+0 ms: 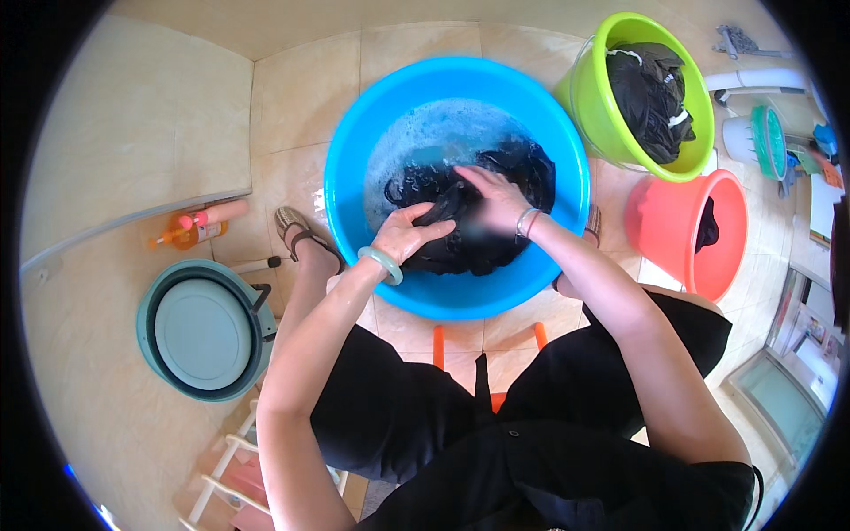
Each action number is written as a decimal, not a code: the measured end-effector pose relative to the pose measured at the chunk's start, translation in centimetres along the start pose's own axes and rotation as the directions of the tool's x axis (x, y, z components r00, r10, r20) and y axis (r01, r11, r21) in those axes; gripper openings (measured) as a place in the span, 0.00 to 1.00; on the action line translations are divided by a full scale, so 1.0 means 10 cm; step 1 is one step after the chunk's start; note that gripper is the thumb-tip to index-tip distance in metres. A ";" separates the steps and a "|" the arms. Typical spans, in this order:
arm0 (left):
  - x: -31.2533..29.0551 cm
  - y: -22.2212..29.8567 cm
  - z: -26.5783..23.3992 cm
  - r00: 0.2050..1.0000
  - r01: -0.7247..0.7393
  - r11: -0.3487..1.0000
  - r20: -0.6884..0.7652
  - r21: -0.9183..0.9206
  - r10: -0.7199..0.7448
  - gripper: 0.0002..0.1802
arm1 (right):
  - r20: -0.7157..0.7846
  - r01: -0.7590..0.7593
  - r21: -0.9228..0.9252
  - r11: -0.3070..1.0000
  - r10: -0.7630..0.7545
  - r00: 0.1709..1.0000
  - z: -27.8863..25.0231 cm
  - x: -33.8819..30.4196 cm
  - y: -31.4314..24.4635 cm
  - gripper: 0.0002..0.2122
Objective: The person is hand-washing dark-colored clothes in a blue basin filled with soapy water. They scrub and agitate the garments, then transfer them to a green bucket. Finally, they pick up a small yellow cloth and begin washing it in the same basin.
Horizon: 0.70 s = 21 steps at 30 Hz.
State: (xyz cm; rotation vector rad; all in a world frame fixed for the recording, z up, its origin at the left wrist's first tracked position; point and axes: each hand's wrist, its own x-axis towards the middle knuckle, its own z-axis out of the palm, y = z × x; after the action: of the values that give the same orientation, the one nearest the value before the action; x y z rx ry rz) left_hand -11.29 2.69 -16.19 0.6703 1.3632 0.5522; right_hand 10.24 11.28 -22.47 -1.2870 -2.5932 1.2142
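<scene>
While the left hand (407, 235) pinches a fold of black cloth (482, 255) between thumb and fingers, the right hand (500, 202) spreads over it, though blur beside the palm means I cannot tell whether it grips. The cloth lies in sudsy water (425, 124) inside a round blue basin (469, 299). At left, an orange bottle (182, 237) bears a small label (211, 232). Dark fabric with white patches (651, 93) fills a green bucket (580, 102). Beige tiles (288, 177) pave the floor; a coral bucket (660, 226) stands at right, a grey-green tub (152, 341) at left.
</scene>
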 end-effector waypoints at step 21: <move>-0.64 -0.33 -0.04 0.999 -0.036 0.944 0.033 0.329 0.027 0.24 | 0.091 -0.192 0.695 0.693 0.180 0.979 -0.54 -0.89 -0.25 0.12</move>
State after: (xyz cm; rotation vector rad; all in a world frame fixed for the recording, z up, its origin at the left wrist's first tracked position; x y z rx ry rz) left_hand -12.66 -4.02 -14.14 0.9693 1.4351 0.3397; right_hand 16.15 7.78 -14.32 -1.3429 -1.6804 1.9736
